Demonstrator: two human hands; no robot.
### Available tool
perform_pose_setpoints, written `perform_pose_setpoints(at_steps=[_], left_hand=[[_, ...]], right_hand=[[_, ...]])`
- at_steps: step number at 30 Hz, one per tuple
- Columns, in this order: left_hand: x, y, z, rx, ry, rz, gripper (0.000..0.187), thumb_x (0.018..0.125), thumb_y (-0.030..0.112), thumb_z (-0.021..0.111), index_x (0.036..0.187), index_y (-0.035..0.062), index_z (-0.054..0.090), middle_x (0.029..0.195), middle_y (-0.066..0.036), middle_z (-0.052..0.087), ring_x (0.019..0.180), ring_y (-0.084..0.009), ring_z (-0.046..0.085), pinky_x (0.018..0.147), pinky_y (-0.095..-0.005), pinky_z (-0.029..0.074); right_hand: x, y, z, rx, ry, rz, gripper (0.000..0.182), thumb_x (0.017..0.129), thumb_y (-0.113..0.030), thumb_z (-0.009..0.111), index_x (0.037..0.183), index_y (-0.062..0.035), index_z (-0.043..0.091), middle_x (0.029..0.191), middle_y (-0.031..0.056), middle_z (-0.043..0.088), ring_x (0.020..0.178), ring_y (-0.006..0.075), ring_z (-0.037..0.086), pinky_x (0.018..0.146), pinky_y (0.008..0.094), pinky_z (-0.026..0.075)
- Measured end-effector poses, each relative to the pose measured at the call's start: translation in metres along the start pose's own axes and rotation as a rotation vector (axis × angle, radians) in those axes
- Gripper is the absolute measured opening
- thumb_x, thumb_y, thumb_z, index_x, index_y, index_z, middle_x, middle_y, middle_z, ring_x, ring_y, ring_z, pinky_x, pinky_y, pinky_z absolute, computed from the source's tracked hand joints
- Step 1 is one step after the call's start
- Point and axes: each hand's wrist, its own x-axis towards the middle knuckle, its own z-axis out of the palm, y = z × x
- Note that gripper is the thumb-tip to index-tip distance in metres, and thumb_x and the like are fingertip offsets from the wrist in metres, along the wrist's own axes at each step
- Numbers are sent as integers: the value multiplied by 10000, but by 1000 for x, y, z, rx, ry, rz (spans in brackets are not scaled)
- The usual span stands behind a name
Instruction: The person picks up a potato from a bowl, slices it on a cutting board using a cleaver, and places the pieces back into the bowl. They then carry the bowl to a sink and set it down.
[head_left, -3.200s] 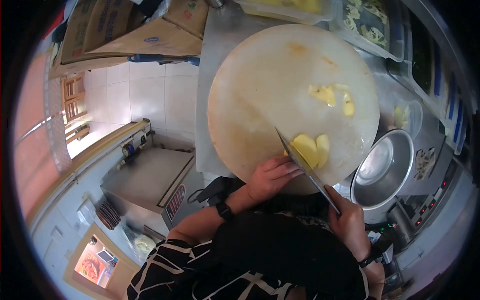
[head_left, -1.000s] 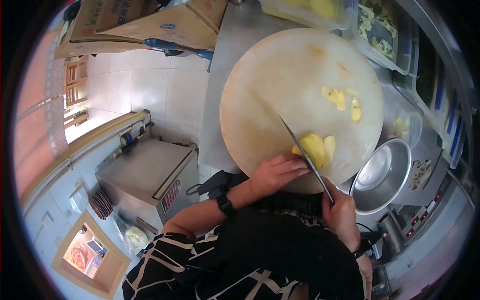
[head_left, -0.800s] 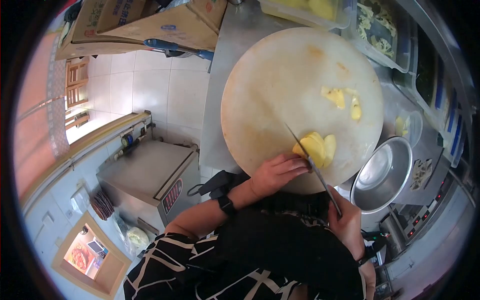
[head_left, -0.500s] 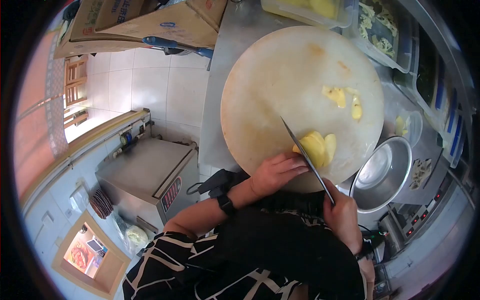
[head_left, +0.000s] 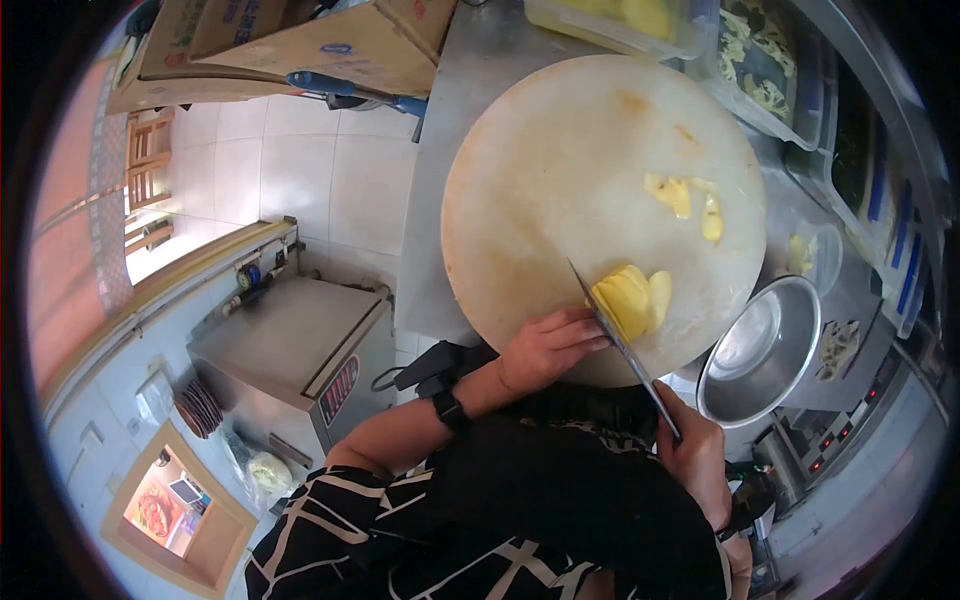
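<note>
On the round cutting board lies an overlapping row of yellow potato slices. My right hand is wrapped around the handle of a kitchen knife, its blade slanting up and left along the slices' near left side. My left hand has its fingers bent and pressed together at the blade's left face, steadying the uncut end of the potato. Most of that end is hidden by the fingers and blade. Farther right on the board are some yellow trimmings.
A steel bowl stands tilted-looking at the board's right edge, with a small clear tub behind it. Plastic containers of food line the back right. Cardboard boxes and a blue-handled tool are at the back left.
The knife and my right hand have shifted slightly right and toward me, and the blade has turned a little. My left hand stays almost in place beside the slices.
</note>
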Motion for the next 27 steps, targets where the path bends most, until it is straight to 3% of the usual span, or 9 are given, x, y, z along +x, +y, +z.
perform_pose_setpoints(at_steps=[3,6,10,16,21,24,27], left_hand=[[1,3,0,-11,2,-14,284,705,50,597,984,31,647,1001,-50,602,937,-201,588,732,-292,531],[2,0,1,-4,-15,4,296,707,52,595,998,41,646,1011,-46,600,941,-203,587,732,-293,531],[1,1,2,9,-20,16,291,703,51,599,990,43,649,1005,-45,600,933,-205,589,728,-299,532],[-8,-1,6,-2,2,1,274,687,39,623,959,44,659,1017,-43,596,934,-218,591,724,-309,535],[3,0,-2,-40,25,45,275,684,37,626,958,41,658,1039,-41,589,946,-219,587,744,-313,533],[4,1,2,-15,20,41,279,683,38,624,960,38,656,1043,-37,586,953,-214,583,761,-315,530],[6,3,0,32,-16,34,284,683,41,621,965,37,655,1037,-37,586,962,-209,579,773,-313,527]], right_hand=[[20,7,14,-35,27,-59,515,697,2,606,1203,-59,531,792,202,611,694,356,614,605,405,502],[29,15,25,17,83,-85,486,715,-2,601,1195,-52,535,821,220,613,741,376,614,631,419,502],[17,19,22,109,78,-26,488,710,2,599,1191,-61,543,838,210,619,756,363,618,639,417,505],[-7,9,5,-3,-19,16,563,653,23,609,1206,-61,536,819,180,619,717,322,625,629,369,511],[-10,14,3,84,125,-128,584,642,54,585,1216,-36,523,782,201,595,699,336,612,638,363,501],[-14,12,-5,69,67,26,575,646,76,560,1209,-32,528,786,194,598,696,330,613,634,360,498],[-14,24,3,65,107,-58,570,649,83,564,1207,-29,531,796,190,601,704,327,617,637,358,501]])
